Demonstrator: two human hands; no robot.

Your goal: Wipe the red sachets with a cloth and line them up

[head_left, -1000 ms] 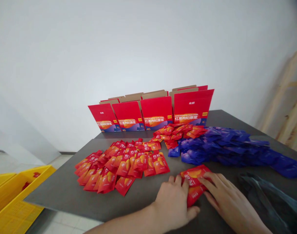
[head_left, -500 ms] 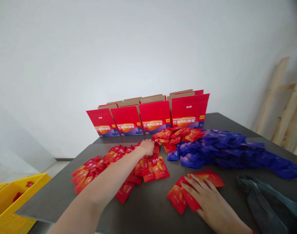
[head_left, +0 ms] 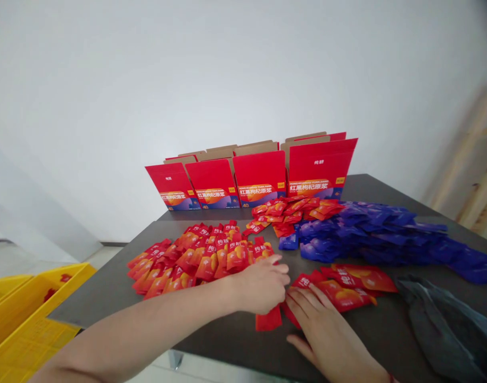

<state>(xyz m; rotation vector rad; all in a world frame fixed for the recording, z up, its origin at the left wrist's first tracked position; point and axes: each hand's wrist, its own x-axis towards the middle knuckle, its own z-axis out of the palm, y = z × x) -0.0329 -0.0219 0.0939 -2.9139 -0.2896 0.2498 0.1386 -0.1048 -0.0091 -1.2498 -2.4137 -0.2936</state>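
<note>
Back from the far packets, the left hand (head_left: 263, 284) closed on red packets (head_left: 269, 318) near the table's (head_left: 107, 303) front edge; the right hand (head_left: 327, 332) lay open, pinning a fanned stack (head_left: 347, 290).

Red sachets (head_left: 347, 287) glossy foil; blue sachets (head_left: 387, 234) glossy too; worktop (head_left: 235, 340) matt dark; boxes (head_left: 259, 178) printed cardboard; crate (head_left: 23, 330) yellow plastic

Soft, even daylight fills the scene, leaving only faint shadows on the dark worktop (head_left: 235, 330). Wide-angle distortion bends the frame's edges, and the wooden frame (head_left: 472, 181) right of the worktop is blurred.
</note>
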